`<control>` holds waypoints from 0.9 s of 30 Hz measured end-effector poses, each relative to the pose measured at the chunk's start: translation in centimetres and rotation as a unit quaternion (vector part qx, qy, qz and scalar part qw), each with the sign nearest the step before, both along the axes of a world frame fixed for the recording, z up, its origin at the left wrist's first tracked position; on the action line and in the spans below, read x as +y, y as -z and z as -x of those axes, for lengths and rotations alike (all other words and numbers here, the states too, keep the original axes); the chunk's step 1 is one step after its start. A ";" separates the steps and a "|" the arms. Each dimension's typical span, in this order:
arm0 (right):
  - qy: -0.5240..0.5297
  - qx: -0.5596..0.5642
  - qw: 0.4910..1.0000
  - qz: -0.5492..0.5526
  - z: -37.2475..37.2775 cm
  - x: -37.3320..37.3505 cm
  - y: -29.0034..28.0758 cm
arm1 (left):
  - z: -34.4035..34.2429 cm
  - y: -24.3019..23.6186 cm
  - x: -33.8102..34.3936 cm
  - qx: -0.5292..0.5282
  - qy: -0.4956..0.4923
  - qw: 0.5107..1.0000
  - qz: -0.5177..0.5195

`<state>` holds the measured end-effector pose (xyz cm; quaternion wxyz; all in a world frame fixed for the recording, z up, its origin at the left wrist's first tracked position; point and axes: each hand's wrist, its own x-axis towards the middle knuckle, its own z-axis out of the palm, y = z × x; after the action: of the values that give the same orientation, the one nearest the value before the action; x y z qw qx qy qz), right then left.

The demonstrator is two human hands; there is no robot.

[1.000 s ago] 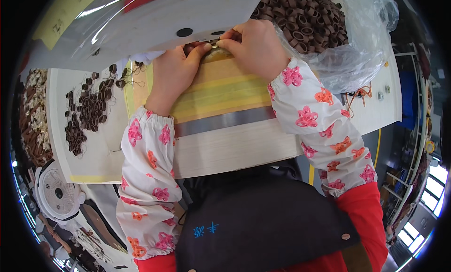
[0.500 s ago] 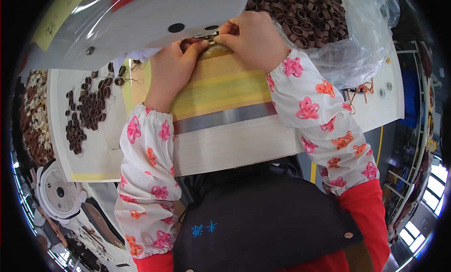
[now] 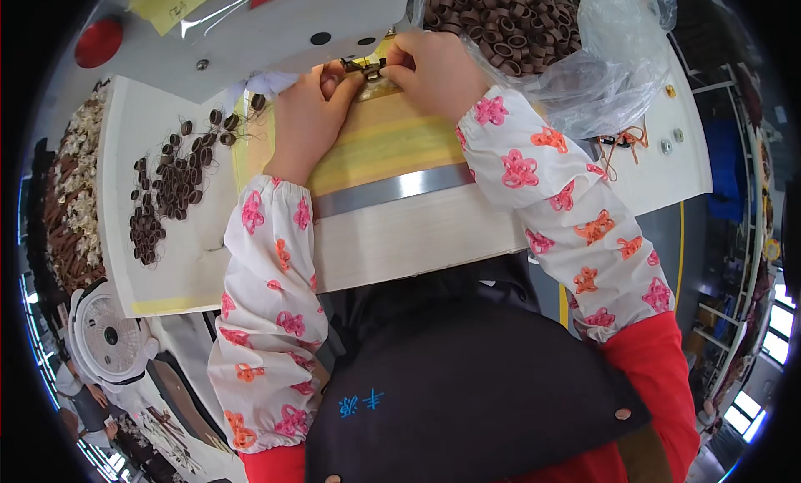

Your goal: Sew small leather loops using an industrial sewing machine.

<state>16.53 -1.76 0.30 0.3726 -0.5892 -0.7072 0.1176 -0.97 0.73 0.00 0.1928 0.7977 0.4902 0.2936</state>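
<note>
Both hands meet at the metal presser foot of a white sewing machine. My left hand has thumb and fingers closed together just left of the foot; what they hold is hidden. On the other side my right hand pinches thumb against forefinger, with a small dark edge showing between them that is too small to name. Under the wrists lies the machine's work plate covered in yellow tape, with a shiny metal strip along its near edge.
A plastic bag of many brown loops lies at the back right. Brown loops with loose threads are heaped on the left. Orange cord and small bobbins sit at right. A white fan stands at lower left.
My view has shifted, so the machine and bag appear further left. Both hands stay at the presser foot, their fingers still closed; the right fingertips show a dark edge.
</note>
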 end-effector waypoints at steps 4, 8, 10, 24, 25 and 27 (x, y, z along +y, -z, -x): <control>0.029 0.056 0.997 0.048 1.1 -2.1 -0.8 | 1.1 -0.1 -2.0 0.030 0.070 0.993 -0.093; 0.007 0.265 0.931 0.252 1.6 -2.7 -1.3 | 0.3 -0.9 -6.4 -0.016 0.115 0.993 -0.026; -0.029 0.294 0.910 0.290 1.3 -3.1 -1.6 | 0.6 -1.3 -7.3 -0.023 0.127 0.991 -0.016; -0.145 0.218 0.949 0.176 0.6 -6.8 -3.3 | 0.8 -0.1 -2.2 -0.035 0.130 0.991 0.008; -0.131 0.262 0.928 0.231 0.4 -5.4 -3.4 | 1.0 -0.2 -2.4 -0.066 0.098 0.993 0.031; -0.120 0.300 0.903 0.282 0.4 -3.2 -3.0 | 1.3 -0.4 -2.6 -0.079 0.076 0.993 0.040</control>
<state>16.12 -5.01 3.32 0.3688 -0.5168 -0.5646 0.5274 -2.22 -1.92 0.41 0.2843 0.7984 0.4231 0.3204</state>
